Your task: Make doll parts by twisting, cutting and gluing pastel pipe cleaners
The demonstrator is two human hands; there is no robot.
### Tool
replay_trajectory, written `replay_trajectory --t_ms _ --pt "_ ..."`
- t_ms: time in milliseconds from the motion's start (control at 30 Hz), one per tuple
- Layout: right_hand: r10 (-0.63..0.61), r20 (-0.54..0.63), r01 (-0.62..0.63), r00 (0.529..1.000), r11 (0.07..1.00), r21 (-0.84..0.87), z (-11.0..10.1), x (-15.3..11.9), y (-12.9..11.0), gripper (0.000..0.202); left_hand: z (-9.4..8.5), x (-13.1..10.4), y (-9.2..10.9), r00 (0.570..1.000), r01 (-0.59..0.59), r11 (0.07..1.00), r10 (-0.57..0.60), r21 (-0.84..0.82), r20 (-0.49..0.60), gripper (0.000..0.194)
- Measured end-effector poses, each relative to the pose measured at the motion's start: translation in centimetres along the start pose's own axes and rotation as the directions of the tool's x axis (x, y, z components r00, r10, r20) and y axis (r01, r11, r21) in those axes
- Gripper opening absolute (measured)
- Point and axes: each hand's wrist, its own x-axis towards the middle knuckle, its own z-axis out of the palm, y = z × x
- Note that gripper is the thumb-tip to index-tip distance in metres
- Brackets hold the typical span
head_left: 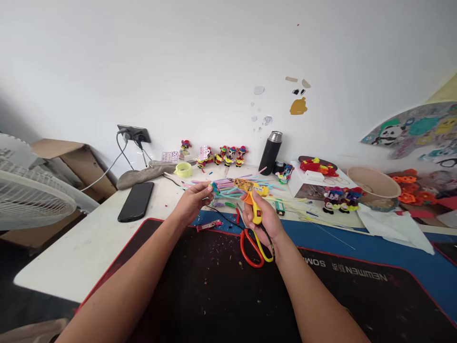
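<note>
My right hand is wrapped round the yellow handle of a glue gun, its nozzle pointing left. Brownish residue covers the front of the gun. Between the fingertips of my left hand is a small blue and green fuzzy piece, a short gap away from the nozzle. Its exact shape is too small to make out. Below my right hand lie scissors with one red and one yellow handle loop, their blades partly hidden by the hand. Pastel pipe cleaners are strewn behind both hands.
Several small colourful figures stand along the wall beside a black thermos. A phone lies at left, near a fan. A pink tube rests on the dark mat. At right are a white box and a beige bowl.
</note>
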Motion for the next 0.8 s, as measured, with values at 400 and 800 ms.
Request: replay_trajectory --t_ms 400,800 --pt "-0.066 -0.050 0.050 0.997 0.962 -0.268 1.3 -0.3 1.2 0.051 0.5 -0.4 -0.1 1.000 -0.011 0.999 0.010 0.051 0.027 0.034" --pt "-0.046 -0.057 0.024 0.997 0.940 -0.341 1.3 -0.4 1.4 0.055 0.7 -0.5 -0.1 0.998 -0.045 0.996 0.041 0.072 0.056 0.031"
